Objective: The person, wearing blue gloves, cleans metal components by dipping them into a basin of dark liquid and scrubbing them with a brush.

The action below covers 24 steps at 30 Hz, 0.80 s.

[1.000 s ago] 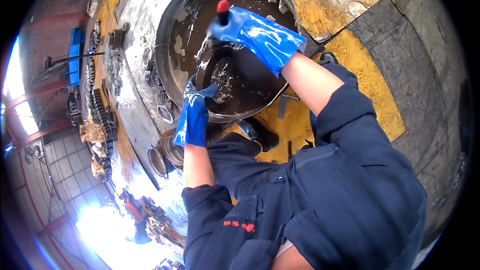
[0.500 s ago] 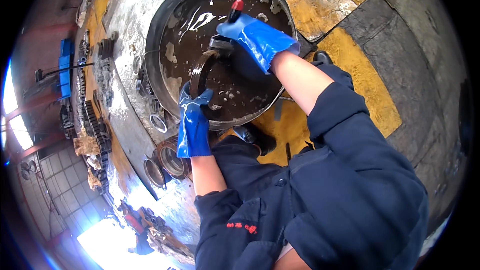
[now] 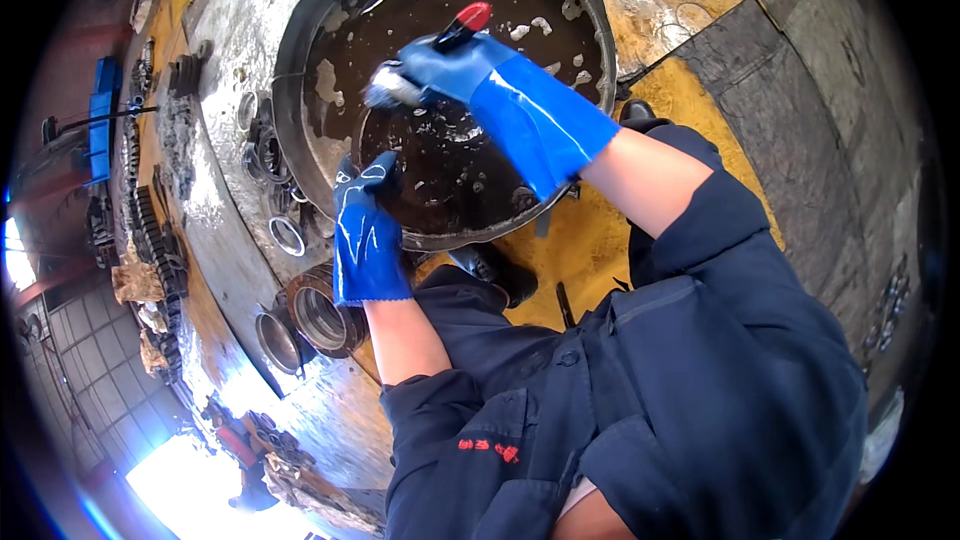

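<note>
My right hand (image 3: 445,68), in a blue rubber glove, is closed round a brush (image 3: 474,17) with a red-and-black handle. Its pale head, smeared by motion, is over the far side of a dark, curved metal ring (image 3: 365,124). That ring is gripped at its near left edge by my left hand (image 3: 368,230), also gloved in blue, fingers outside and thumb inside. Much of the ring blends into the murky brown liquid below. Both hands work over a large round black tub (image 3: 290,105) with patches of foam floating in it.
Left of the tub lie several metal rings (image 3: 287,236) on sheet-metal flooring. A thick brown ring-shaped part (image 3: 325,310) and a shallow metal cup (image 3: 283,338) sit by my left forearm. My shoe (image 3: 500,275) is close to the tub's near rim. Rows of dark parts (image 3: 160,230) line the far left.
The brush has swung left and its head is now blurred. My left hand has shifted slightly left with the ring, which has turned and shows a thinner edge.
</note>
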{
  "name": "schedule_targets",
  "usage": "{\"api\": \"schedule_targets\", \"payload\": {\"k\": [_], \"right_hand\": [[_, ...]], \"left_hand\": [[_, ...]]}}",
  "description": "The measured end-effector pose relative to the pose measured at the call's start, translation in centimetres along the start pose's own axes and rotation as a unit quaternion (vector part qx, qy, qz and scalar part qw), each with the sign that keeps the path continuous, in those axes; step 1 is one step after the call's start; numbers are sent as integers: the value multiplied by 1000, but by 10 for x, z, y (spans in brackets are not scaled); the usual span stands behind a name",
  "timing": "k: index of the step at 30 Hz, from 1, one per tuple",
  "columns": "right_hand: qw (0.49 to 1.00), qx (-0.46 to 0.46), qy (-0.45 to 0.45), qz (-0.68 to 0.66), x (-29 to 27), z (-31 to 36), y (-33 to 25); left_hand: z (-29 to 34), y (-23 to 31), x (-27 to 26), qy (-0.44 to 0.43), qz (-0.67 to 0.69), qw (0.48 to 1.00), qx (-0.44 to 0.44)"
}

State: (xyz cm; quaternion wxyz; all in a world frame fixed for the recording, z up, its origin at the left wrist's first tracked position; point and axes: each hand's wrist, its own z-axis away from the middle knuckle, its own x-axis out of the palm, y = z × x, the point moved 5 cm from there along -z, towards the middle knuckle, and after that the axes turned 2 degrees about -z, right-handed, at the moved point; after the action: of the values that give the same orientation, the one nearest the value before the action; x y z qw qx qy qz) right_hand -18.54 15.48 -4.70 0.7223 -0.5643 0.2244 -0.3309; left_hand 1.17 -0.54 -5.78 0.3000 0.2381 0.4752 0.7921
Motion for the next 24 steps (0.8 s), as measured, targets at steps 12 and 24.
{"api": "schedule_targets", "payload": {"k": [12,24], "right_hand": [[982,91,136,94,-7,-21,51],[997,-60,38,-22,17,-34,51]], "left_hand": [[-14,-4,-14,92,-45,994,24],[-14,-1,-5,64,-39,997,18]]}}
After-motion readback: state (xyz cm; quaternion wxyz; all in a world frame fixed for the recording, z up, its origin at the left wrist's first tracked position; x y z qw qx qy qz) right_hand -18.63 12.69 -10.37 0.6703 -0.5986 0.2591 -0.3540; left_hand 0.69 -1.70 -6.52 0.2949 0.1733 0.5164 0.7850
